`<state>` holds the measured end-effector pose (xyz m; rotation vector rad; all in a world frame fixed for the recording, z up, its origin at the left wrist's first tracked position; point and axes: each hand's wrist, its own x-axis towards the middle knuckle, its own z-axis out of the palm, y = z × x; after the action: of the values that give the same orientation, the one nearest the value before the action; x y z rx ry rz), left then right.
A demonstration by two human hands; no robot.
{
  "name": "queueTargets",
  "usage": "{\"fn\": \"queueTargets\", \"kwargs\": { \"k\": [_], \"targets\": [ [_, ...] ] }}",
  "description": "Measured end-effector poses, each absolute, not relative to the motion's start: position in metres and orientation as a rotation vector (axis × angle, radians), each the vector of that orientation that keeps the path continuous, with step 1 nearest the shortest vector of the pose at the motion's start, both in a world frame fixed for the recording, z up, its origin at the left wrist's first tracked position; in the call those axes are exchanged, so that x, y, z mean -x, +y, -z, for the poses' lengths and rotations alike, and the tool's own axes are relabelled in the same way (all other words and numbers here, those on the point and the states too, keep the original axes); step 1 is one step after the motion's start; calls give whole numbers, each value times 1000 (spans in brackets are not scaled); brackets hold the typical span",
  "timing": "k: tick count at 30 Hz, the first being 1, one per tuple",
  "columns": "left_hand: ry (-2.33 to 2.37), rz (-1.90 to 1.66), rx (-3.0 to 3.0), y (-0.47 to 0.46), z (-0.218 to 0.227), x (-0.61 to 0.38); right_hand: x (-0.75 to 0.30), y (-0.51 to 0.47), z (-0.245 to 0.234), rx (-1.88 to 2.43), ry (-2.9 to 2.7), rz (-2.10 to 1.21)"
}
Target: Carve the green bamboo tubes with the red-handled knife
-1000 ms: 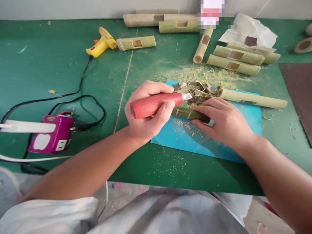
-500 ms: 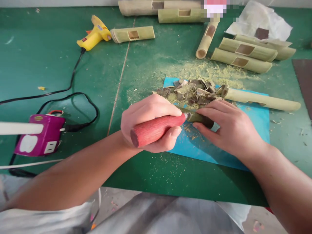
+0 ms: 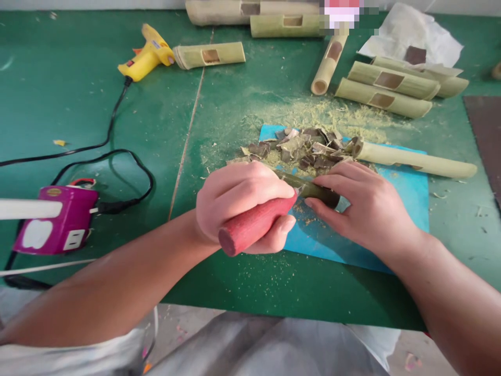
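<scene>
My left hand [image 3: 238, 203] is closed around the red wooden handle of a carving knife [image 3: 256, 222]. The handle's butt points toward me, and only a bit of the metal tip shows at its far end. That tip meets a dark green bamboo tube [image 3: 305, 184], which lies on a blue sheet [image 3: 332, 245]. Gripping the tube's right part between thumb and fingers is my right hand [image 3: 364, 203]. The left part of the tube is partly hidden behind my left hand. Dark shavings [image 3: 309, 146] are heaped just beyond it.
A pale bamboo tube [image 3: 418, 158] lies right of the heap. Farther back are several bamboo tubes with cut windows [image 3: 385, 99] and crumpled white paper [image 3: 410, 31]. At left are a yellow glue gun [image 3: 146, 55], a black cord [image 3: 115, 117] and a purple power socket [image 3: 57, 219].
The knife handle has tilted, its butt swinging down and to the right, and my left hand has turned with it. My right hand keeps its hold on the bamboo tube.
</scene>
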<state>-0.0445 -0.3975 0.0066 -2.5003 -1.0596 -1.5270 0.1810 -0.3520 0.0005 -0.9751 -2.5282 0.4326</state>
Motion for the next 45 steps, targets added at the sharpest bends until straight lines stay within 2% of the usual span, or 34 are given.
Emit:
{"fn": "queueTargets", "kwargs": {
  "k": [6,12,18,20,26,32,45],
  "targets": [
    [-1062,1194,2591,-405,-18,41,-180,-355,-1,903,-2527,-409],
    [-1093,1278,2585,-400,-14,37,-180,-353,1,913,-2540,-406],
    [-886,1129,2644,-398,-6,33,-180,-352,6,963,-2503,-437],
    [-956,1227,2636,-396,-4,29,-180,-352,7,968,-2494,-441],
    [-1597,1748,2600,-381,-2,14,-177,-350,10,1001,-2479,-414],
    [-1633,2052,2409,-359,8,-5,-176,-351,12,1091,-2462,-364],
    [-1597,2091,2290,-342,23,-14,-170,-352,11,1169,-2544,-286]
  ]
}}
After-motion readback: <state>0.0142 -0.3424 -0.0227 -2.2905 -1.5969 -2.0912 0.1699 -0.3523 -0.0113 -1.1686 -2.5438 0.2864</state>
